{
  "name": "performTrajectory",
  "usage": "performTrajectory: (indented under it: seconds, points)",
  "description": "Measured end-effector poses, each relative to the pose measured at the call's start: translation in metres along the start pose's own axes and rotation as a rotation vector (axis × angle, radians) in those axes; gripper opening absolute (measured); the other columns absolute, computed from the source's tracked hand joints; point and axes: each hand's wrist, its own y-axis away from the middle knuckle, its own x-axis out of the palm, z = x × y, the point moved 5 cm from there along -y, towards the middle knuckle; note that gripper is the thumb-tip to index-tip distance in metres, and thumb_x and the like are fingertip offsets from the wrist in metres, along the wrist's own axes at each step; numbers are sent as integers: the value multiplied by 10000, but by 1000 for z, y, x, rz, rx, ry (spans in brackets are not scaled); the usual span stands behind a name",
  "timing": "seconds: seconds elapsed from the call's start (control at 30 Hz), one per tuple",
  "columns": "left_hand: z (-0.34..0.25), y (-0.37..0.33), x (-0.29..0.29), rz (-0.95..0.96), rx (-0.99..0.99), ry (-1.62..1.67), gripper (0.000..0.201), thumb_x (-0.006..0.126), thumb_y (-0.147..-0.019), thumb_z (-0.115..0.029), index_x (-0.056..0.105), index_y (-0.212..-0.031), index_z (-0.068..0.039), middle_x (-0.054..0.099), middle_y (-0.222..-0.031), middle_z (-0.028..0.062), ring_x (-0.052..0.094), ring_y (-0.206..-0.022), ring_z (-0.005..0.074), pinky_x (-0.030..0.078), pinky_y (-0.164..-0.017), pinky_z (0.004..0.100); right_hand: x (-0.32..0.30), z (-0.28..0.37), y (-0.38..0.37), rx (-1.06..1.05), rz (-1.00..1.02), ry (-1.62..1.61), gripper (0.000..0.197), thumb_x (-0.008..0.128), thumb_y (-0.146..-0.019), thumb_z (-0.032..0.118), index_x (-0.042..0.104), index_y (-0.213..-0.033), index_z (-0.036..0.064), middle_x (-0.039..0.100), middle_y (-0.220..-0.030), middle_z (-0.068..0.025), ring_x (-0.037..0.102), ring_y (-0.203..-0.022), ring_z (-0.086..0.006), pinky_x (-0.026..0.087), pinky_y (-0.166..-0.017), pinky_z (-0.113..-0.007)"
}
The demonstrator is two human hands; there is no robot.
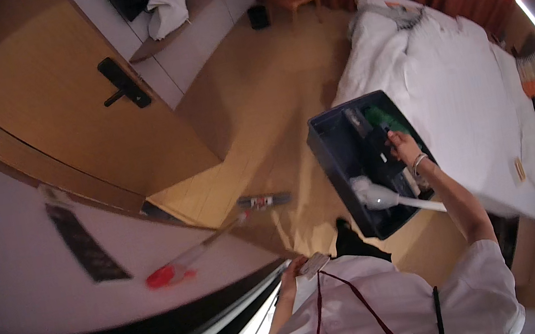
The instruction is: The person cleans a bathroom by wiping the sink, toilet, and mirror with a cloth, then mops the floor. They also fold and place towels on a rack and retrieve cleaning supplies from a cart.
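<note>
- Left hand (290, 277), nearest the body: fingers pinch a pale, flat card-like item (314, 266) at the waist. A light grip seems enough; best kept clear of the load.
- Right hand (404, 145), arm extended: fingers curled over what looks like the central handle of the dark caddy (331, 169), grasping it.
- Caddy position: below the right hand, ahead and to the right of the left hand, well apart from the latter. Underside hidden; cannot tell whether it is fully lifted.
- Handling, judged: keep the wrist over the middle and the rim level, since loose contents could slide.
- White long-handled tool (379, 197) in the near end; its shaft juts past the rim toward the right forearm. Likely to snag; leave room for it.
- Green item (382, 117) at the far end, beyond the right hand.
- Farther out: grey flat mop head (264, 201) on the floor, left of the caddy; bed (443, 86) beyond, to the right. Avoid knocking either.
</note>
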Motion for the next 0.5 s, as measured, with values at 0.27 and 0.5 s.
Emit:
performTrajectory:
  seconds: [0.27, 0.5]
  points:
    - [-130, -186, 22, -417, 131, -98, 257, 559, -906, -104, 561, -1150, -24, 634, -988, 68, 594, -872, 128, 478, -759, 256, 91, 74, -215, 29, 302, 187, 387, 514, -924, 390, 571, -940, 8, 606, -759, -109, 566, -688, -185, 443, -621, -316]
    - [-308, -331, -37, -604, 539, -310, 305, 531, -927, -106, 518, -1222, -29, 605, -1017, 50, 572, -938, 127, 468, -838, 272, 248, 178, -337, -464, 532, 732, 512, 439, -912, 499, 601, -1070, 40, 630, -998, -218, 584, -953, -394, 460, -835, -428]
